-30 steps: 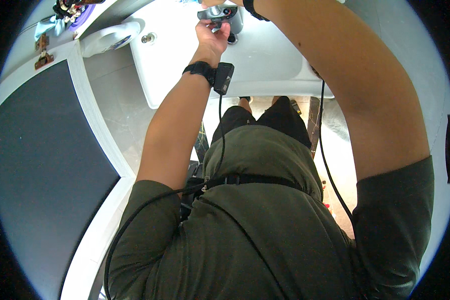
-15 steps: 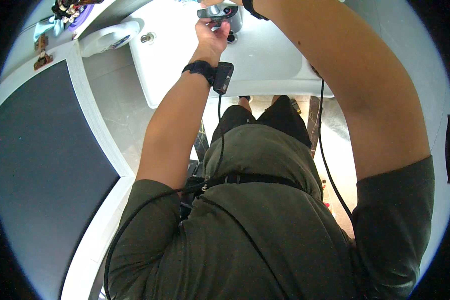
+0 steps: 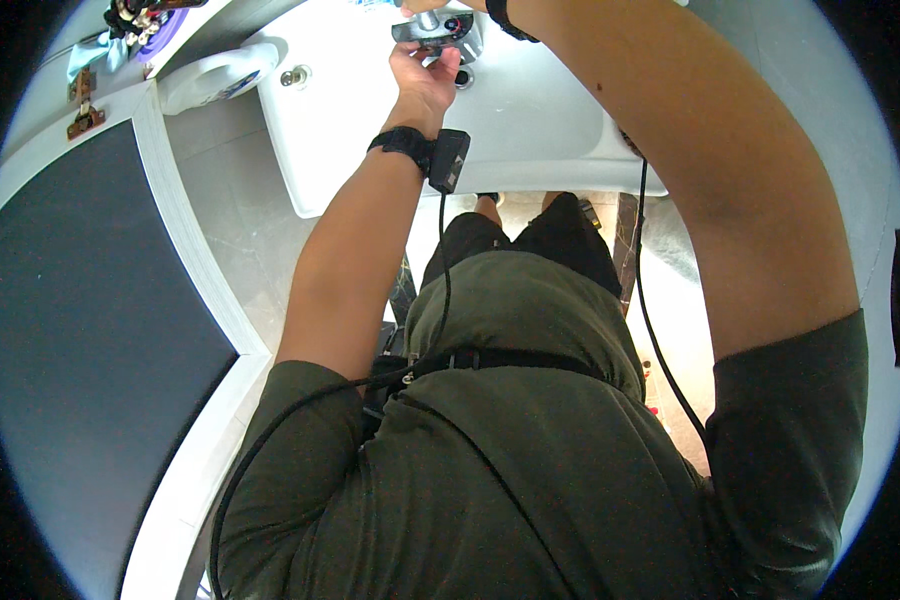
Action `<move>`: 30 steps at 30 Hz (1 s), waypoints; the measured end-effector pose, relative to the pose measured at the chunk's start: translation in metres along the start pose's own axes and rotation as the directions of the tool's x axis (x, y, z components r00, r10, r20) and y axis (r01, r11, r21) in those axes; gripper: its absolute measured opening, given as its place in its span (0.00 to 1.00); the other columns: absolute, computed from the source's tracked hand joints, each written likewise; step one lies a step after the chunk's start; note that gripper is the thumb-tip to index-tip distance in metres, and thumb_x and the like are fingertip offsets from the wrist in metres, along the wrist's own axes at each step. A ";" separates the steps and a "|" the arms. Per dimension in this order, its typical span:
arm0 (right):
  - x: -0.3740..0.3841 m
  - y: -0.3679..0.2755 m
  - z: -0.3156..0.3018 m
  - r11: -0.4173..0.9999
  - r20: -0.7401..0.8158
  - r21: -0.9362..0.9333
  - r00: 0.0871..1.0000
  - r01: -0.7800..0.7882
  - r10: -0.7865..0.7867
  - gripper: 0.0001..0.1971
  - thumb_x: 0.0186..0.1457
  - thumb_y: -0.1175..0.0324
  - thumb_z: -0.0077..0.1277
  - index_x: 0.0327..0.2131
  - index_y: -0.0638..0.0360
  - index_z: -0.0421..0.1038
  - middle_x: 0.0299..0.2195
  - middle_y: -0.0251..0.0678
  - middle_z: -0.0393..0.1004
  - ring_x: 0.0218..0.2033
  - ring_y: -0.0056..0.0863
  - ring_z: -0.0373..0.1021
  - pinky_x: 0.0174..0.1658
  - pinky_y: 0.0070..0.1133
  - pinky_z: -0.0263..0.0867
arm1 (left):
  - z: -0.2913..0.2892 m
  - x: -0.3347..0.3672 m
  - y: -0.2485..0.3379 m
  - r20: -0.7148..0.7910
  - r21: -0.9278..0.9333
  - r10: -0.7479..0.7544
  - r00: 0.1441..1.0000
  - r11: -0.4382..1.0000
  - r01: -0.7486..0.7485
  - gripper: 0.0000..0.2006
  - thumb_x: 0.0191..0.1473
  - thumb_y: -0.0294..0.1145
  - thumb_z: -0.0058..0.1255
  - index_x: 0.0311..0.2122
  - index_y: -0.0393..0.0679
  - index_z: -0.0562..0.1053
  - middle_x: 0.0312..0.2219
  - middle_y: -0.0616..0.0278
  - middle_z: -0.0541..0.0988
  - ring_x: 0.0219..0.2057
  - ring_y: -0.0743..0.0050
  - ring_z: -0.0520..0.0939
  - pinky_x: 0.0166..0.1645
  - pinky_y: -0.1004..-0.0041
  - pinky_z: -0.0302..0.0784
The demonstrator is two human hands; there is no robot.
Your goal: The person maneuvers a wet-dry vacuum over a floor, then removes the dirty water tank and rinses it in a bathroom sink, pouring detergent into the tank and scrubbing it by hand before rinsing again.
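Note:
A chrome faucet (image 3: 466, 44) stands at the far edge of the white washbasin, its top cut through by the picture's upper border. My left hand (image 3: 425, 78) is closed around the near end of the faucet from below, thumb on the right and fingers curled on the left. Only some fingertips of my right hand (image 3: 417, 7) show at the upper border, bent against a short silver stub (image 3: 428, 20) on top of the faucet. The rest of that hand is out of the picture, so what it grips is unclear. Both wrists wear black straps.
The white washbasin (image 3: 540, 130) has a dark drain and a round metal fitting (image 3: 295, 75). A white bottle (image 3: 220, 78) lies left of it. A dark door panel (image 3: 100, 350) with a white frame takes up the left side. Black cables (image 3: 650, 310) hang from my wrists.
My left wrist has shifted slightly right and down, its fingers still on the faucet. The faucet's front face looks a little more tilted, showing more of the silver stub.

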State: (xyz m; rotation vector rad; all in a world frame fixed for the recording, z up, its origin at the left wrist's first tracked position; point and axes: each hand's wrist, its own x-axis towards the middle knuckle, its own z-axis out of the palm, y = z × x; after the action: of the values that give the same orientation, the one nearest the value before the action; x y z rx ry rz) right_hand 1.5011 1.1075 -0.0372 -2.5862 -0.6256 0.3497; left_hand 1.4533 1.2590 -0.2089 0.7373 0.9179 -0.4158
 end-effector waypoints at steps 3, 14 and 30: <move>0.004 0.004 0.004 0.999 -0.021 -0.035 0.999 0.031 -0.032 0.18 0.47 0.70 0.56 0.42 0.68 0.75 0.49 0.54 0.72 0.51 0.45 0.70 0.53 0.32 0.66 | -0.002 0.000 -0.001 0.022 -0.019 -0.005 1.000 1.000 0.006 0.18 0.53 0.39 0.42 0.43 0.35 0.63 0.39 0.46 0.67 0.35 0.58 0.76 0.41 0.67 0.82; 0.008 0.003 0.012 0.999 -0.014 -0.051 1.000 -0.020 0.019 0.22 0.51 0.70 0.50 0.51 0.69 0.68 0.56 0.53 0.66 0.57 0.43 0.65 0.59 0.31 0.62 | -0.004 0.001 -0.006 0.003 -0.024 0.034 0.999 0.999 -0.034 0.20 0.53 0.42 0.41 0.44 0.36 0.62 0.38 0.47 0.67 0.32 0.60 0.74 0.43 0.64 0.78; 0.016 0.026 0.061 0.825 -0.035 -0.525 0.963 0.209 -0.267 0.29 0.56 0.68 0.45 0.59 0.75 0.56 0.63 0.57 0.53 0.66 0.44 0.50 0.67 0.30 0.49 | -0.043 -0.004 0.029 0.043 0.199 -0.016 0.999 0.980 0.007 0.23 0.50 0.40 0.43 0.46 0.31 0.62 0.37 0.44 0.68 0.37 0.54 0.74 0.46 0.61 0.76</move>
State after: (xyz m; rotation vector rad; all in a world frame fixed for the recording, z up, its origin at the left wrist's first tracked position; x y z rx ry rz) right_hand 1.5037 1.1174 -0.1048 -2.9494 -1.1219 -0.0580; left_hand 1.4442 1.3107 -0.2108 0.9017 0.8470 -0.5376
